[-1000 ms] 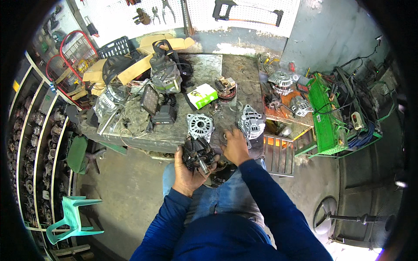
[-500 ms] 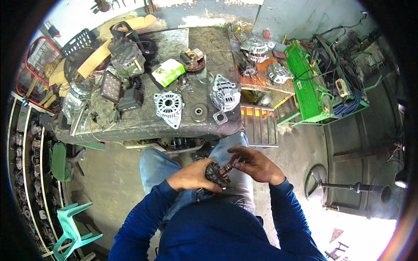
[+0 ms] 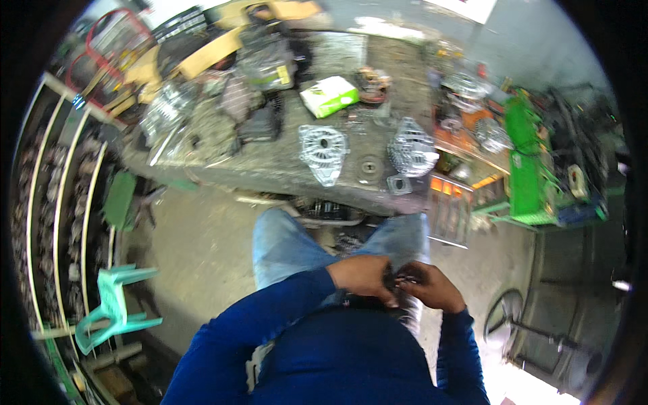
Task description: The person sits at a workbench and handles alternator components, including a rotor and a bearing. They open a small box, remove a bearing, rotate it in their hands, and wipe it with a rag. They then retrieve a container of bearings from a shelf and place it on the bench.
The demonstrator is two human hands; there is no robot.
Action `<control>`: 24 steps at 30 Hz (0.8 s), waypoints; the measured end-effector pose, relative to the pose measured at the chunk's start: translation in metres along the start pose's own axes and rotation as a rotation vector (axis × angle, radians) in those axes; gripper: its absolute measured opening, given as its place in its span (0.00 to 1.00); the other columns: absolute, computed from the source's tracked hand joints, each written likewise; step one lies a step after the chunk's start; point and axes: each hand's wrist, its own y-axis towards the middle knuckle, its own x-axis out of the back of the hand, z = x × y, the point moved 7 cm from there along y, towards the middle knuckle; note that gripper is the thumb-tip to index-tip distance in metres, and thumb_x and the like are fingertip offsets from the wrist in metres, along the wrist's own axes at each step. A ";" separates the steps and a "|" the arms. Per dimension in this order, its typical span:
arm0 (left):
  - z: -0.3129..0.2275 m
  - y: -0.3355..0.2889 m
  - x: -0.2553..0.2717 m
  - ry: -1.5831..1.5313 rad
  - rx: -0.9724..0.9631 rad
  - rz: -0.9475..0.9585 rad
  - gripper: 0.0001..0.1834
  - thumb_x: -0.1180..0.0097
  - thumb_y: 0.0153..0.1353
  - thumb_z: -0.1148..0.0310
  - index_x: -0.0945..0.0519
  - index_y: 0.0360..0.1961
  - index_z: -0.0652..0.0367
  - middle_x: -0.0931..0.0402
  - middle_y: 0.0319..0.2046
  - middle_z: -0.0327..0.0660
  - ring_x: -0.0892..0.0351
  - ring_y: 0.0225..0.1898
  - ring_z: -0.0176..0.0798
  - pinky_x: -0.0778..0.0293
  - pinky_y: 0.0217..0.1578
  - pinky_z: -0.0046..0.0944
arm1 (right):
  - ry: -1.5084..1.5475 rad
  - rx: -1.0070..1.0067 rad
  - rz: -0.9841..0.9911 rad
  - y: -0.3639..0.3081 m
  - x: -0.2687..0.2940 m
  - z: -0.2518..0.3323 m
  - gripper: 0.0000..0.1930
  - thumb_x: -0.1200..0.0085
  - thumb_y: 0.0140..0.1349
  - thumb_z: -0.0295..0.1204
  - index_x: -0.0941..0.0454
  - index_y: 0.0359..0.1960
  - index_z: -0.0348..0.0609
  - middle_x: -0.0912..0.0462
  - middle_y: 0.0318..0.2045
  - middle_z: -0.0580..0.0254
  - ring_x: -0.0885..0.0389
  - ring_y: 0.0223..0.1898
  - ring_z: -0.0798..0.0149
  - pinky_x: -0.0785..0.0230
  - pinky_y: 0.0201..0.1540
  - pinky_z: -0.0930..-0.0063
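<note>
Over my lap, my left hand [image 3: 362,275] is closed around a dark alternator rotor [image 3: 389,278]. Most of the rotor is hidden by the fingers and blurred. Against its other end, my right hand [image 3: 434,288] has its fingers bent in at the shaft; the fingertips are smeared by motion. On the bench ahead lie a silver alternator end housing [image 3: 323,152], a second, rounder finned housing [image 3: 412,150], a small round metal disc [image 3: 370,169] and a squarish plate [image 3: 399,184] with a hole.
The worn workbench [image 3: 270,162] carries a green-and-white box [image 3: 329,96], cardboard strips and dark parts. To its right are an orange-topped stand and a green metal tool cart [image 3: 523,158]. At left stand a parts rack and an upturned turquoise plastic stool [image 3: 115,304]; a fan [image 3: 506,314] stands at right.
The whole view has swung, so the bench now appears farther right and blurred. My right hand has come in closer to the rotor, its raised fingers now lowered onto the shaft end.
</note>
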 end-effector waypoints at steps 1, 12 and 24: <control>0.003 0.001 -0.003 -0.080 0.013 0.034 0.57 0.23 0.47 0.32 0.27 0.62 0.74 0.16 0.51 0.68 0.15 0.54 0.65 0.21 0.56 0.54 | 0.048 0.073 0.000 0.002 -0.001 0.005 0.17 0.34 0.69 0.28 0.20 0.55 0.32 0.13 0.49 0.51 0.13 0.51 0.61 0.19 0.56 0.64; 0.078 -0.166 0.096 -0.229 0.000 -0.381 0.44 0.34 0.67 0.39 0.24 0.65 0.72 0.18 0.60 0.61 0.19 0.62 0.54 0.25 0.63 0.50 | 0.272 0.025 -0.105 0.009 0.010 -0.038 0.22 0.22 0.63 0.38 0.20 0.46 0.35 0.18 0.35 0.66 0.19 0.33 0.70 0.20 0.36 0.73; 0.151 -0.382 -0.265 -1.550 0.966 -0.075 0.38 0.61 0.81 0.40 0.50 0.86 0.37 0.39 0.79 0.56 0.27 0.71 0.69 0.30 0.68 0.75 | 0.212 0.001 -0.122 0.013 0.015 -0.042 0.25 0.19 0.59 0.40 0.19 0.47 0.35 0.19 0.36 0.68 0.19 0.31 0.71 0.21 0.33 0.73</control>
